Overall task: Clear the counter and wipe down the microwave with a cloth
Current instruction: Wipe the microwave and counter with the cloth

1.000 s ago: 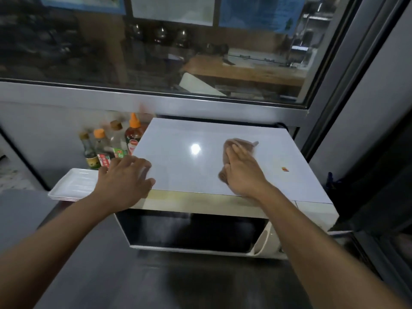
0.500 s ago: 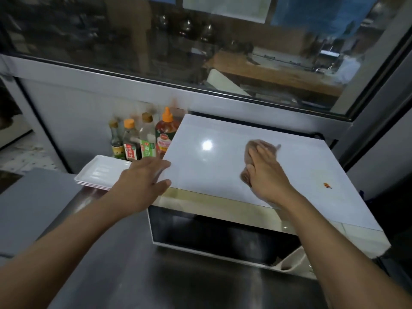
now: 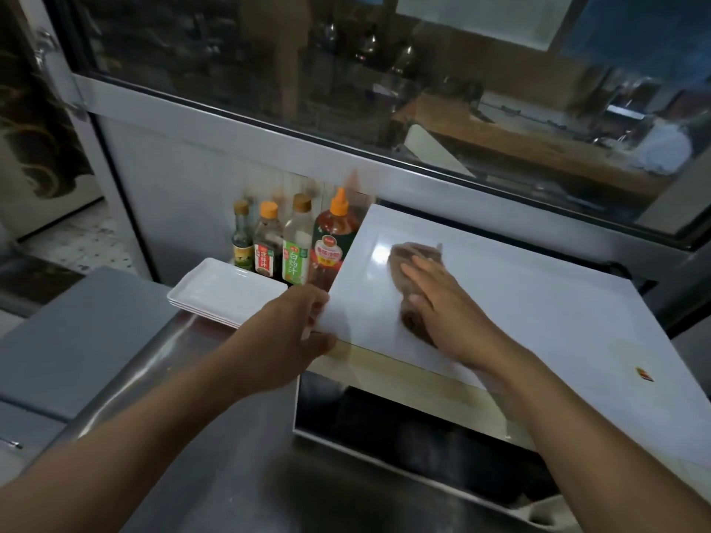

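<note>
Head view: one wide-angle look down over both forearms at a steel bench.
Microwave (image 3: 538, 325): stood on the bench's right half, its white top glossy with a light glare near the back left corner, its dark door facing the person.
Cloth (image 3: 413, 259): a brownish rag lay on the microwave's top, toward the left side, mostly under the right hand, with a blurred end sticking out beyond the fingertips.
Right hand (image 3: 442, 305): pressed flat on the cloth, fingers straight and together, nothing curled round the rag.
Left hand (image 3: 296, 332): gripped the microwave's front left corner, thumb on the front edge and fingers bent over the left edge of the top.
Hands together or apart: apart, one at the corner and one further in on the top.
Sticker (image 3: 644, 374): a small red and yellow mark sat on the top near the front right edge.
Bench (image 3: 215, 448): bare reflective steel showed in front of the microwave and between the forearms.
Plates (image 3: 227, 298): a stack of white rectangular plates rested near the bench's back edge, just left of the microwave.
Bottles (image 3: 296, 248): four condiment bottles stood in a row against the back wall, behind the plates; the rightmost, orange-capped, was just beside the microwave.
Window (image 3: 384, 90): ran above the back wall, with a dim room behind the glass.
</note>
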The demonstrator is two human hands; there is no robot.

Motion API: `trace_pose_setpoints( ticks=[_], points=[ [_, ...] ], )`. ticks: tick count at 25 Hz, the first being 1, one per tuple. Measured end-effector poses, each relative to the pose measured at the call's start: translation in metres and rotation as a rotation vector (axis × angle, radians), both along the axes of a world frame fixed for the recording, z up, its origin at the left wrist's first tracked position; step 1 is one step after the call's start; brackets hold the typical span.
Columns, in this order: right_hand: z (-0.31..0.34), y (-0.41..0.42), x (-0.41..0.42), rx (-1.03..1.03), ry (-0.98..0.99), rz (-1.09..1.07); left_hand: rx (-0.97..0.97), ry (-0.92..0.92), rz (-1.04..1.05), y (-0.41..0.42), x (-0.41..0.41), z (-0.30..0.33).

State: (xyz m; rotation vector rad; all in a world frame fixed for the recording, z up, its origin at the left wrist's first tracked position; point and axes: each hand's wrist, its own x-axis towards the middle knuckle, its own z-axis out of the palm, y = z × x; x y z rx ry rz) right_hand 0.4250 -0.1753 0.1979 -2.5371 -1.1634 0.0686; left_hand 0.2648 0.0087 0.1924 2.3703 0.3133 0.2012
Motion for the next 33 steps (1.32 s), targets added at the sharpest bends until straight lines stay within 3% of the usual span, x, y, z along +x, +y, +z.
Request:
trace_pose_setpoints(
  ticks=[4, 11, 18, 28, 33],
  points=[
    [0.004, 0.058, 0.026, -0.056, -0.07, -0.056, -0.033, -0.046, -0.01, -0.001, -0.003, -0.003],
    [-0.008, 0.044, -0.015, 0.054, -0.118, 0.313, -0.114, -0.066, -0.057, 0.007, -0.003, -0.007],
    [0.005, 0.115, 0.049, -0.14, -0.194, 0.16, -0.088, -0.053, -0.011, 0.009, -0.01, -0.014],
    [0.002, 0.075, -0.09, -0.105, -0.226, 0.333, 0.035, -0.103, 0.012, 0.031, -0.056, -0.013],
    [-0.011, 0.051, -0.121, -0.115, -0.357, 0.199, 0.004, -0.049, -0.038, 0.029, -0.053, -0.007]
  ],
)
